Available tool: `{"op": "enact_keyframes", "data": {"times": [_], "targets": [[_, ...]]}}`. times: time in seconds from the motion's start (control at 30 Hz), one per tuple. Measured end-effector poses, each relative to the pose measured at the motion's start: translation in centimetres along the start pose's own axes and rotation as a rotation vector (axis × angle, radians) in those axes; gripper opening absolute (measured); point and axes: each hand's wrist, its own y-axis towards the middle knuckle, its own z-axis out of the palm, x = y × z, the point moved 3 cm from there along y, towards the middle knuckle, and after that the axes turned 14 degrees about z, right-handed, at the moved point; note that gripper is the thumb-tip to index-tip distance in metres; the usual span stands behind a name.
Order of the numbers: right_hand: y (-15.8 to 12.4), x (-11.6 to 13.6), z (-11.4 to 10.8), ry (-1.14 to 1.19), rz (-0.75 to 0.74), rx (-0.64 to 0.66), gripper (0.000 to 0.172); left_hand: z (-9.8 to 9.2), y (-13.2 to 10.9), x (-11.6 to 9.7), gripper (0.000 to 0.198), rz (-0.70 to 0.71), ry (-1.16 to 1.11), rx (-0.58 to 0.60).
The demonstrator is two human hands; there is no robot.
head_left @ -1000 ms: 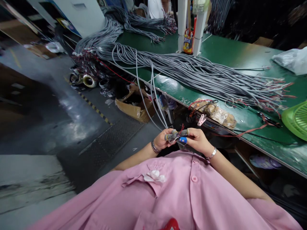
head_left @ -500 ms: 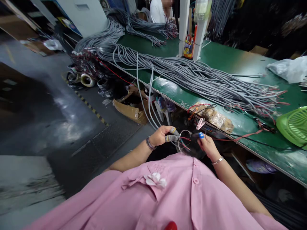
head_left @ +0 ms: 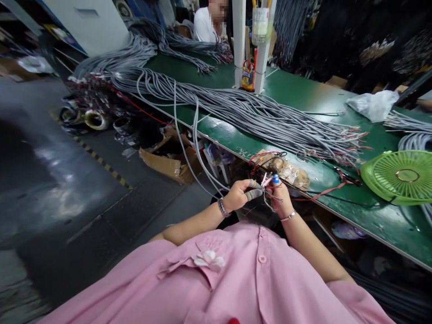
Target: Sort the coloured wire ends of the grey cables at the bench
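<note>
My left hand (head_left: pixel 241 195), with grey covers on its fingertips, pinches the end of a grey cable (head_left: pixel 211 177). Thin coloured wires (head_left: pixel 275 197) fan out from that end and cross in front of my right fingers. My right hand (head_left: pixel 281 200) is closed close beside the left one, a blue cover on its thumb. What sits between its fingers is hidden. A pink clip (head_left: pixel 266 179) shows just behind my fingertips, near the table's edge. The cable hangs in a loop from the large bundle of grey cables (head_left: pixel 236 105).
A green table (head_left: pixel 300 87) carries the bundles, a green fan (head_left: pixel 398 176), a plastic bag (head_left: pixel 373 104) and a taped lump (head_left: pixel 286 171) at its edge. Pliers (head_left: pixel 347 176) lie near the fan. A cardboard box (head_left: pixel 165 159) stands below. Another person (head_left: pixel 204 24) is across the table.
My hands have come together; my right hand has moved left to the wires at my left fingertips. The whole view has shifted, showing more of the fan and the right side.
</note>
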Motion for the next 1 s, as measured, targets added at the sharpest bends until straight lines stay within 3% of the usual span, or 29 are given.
{"op": "enact_keyframes", "data": {"times": [0.1,0.2,0.5,1.0], "targets": [[0.5,-0.3,0.9,0.109,0.166,0.088,0.053,0.3,-0.2,0.6,0.032,-0.018,-0.034,-0.027],[0.5,-0.1,1.9,0.209,0.238,0.125,0.051,0.6,-0.4,0.9,0.032,-0.038,-0.057,-0.044],[0.5,0.2,2.5,0.275,0.151,0.055,0.048,0.6,-1.2,1.5,0.039,-0.135,-0.053,-0.078],[0.0,0.0,2.6,0.393,0.186,0.125,0.045,0.5,-2.2,2.5,0.035,-0.131,-0.028,-0.031]]}}
